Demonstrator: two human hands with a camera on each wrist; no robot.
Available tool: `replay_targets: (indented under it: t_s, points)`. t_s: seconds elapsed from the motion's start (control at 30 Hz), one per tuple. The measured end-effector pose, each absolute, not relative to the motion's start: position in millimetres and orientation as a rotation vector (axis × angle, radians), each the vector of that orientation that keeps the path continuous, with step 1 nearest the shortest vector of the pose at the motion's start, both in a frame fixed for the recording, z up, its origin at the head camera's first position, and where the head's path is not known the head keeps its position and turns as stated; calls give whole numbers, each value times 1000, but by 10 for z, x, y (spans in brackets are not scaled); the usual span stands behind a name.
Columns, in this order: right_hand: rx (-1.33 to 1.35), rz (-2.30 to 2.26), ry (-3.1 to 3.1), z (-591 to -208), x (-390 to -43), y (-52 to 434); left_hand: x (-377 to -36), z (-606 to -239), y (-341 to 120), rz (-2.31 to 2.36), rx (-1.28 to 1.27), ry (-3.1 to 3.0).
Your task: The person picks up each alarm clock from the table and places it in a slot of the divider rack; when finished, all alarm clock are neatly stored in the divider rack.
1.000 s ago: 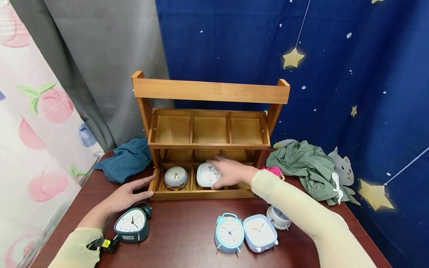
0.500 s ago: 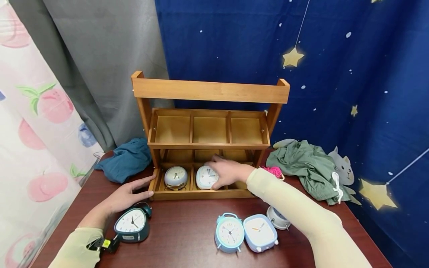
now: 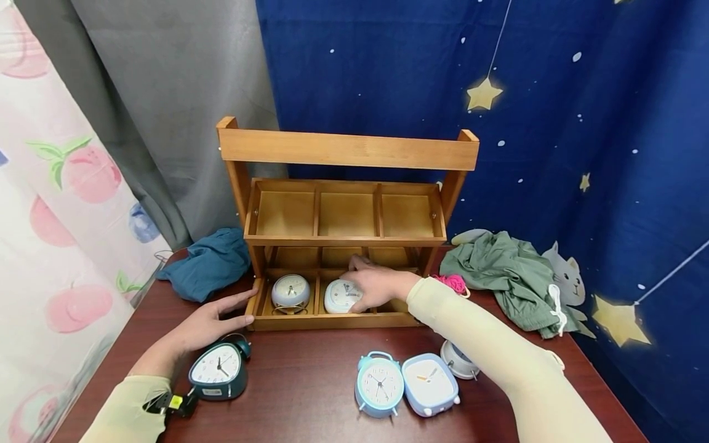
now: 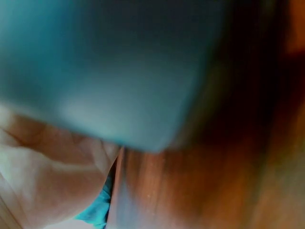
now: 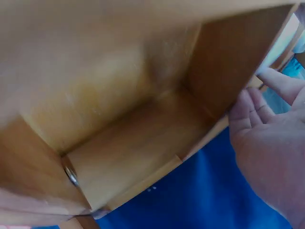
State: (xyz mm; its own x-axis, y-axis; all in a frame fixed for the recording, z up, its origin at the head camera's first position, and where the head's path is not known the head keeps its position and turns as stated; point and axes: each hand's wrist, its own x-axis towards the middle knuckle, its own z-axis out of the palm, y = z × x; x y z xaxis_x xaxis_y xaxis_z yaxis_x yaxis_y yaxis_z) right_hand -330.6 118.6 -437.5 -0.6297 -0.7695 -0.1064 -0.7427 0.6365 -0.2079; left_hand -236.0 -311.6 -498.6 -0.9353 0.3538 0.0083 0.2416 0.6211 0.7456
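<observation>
A two-tier wooden rack (image 3: 349, 241) with compartments stands on the table. In its lower middle compartment is a white, rounded alarm clock (image 3: 339, 298), and my right hand (image 3: 376, 284) grips it from the right, thumb at the front. The right wrist view shows that hand (image 5: 271, 138) beside a bare compartment, with a pale clock edge (image 5: 285, 40) past the fingers. My left hand (image 3: 207, 320) rests its straight fingers against the rack's lower left end. A round, pale lilac clock (image 3: 290, 291) sits in the lower left compartment.
A dark green clock (image 3: 217, 371) stands under my left forearm and fills much of the left wrist view. Light blue (image 3: 379, 384), periwinkle (image 3: 429, 385) and white (image 3: 460, 360) clocks are at front right. Blue cloth (image 3: 207, 264) and green cloth (image 3: 498, 277) flank the rack.
My right hand has shifted slightly with the white clock, which sits a little lower in the middle compartment and is turned slightly. My left hand has stayed in place.
</observation>
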Motion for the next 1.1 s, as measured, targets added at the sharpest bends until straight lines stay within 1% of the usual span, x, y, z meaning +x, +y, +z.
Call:
replay_targets:
  t_s: [0.27,0.47,0.87,1.1]
  points:
    - [-1274,-199,2654,-4372,-3292,1195,-2351,-4970,-3102,1211,496,2702]
    - [-1302,-317,2649,-4302,-3179,1301,-2349,-4966,-3088,1215,513,2701]
    - [-1371,-485,2607,-4134,-2723,1610,-2340,-4948,-3095,1213,488,2700]
    - [-1386,-487,2571,-4079,-2430,1751,-2350,-4964,-3100,1183,483,2715]
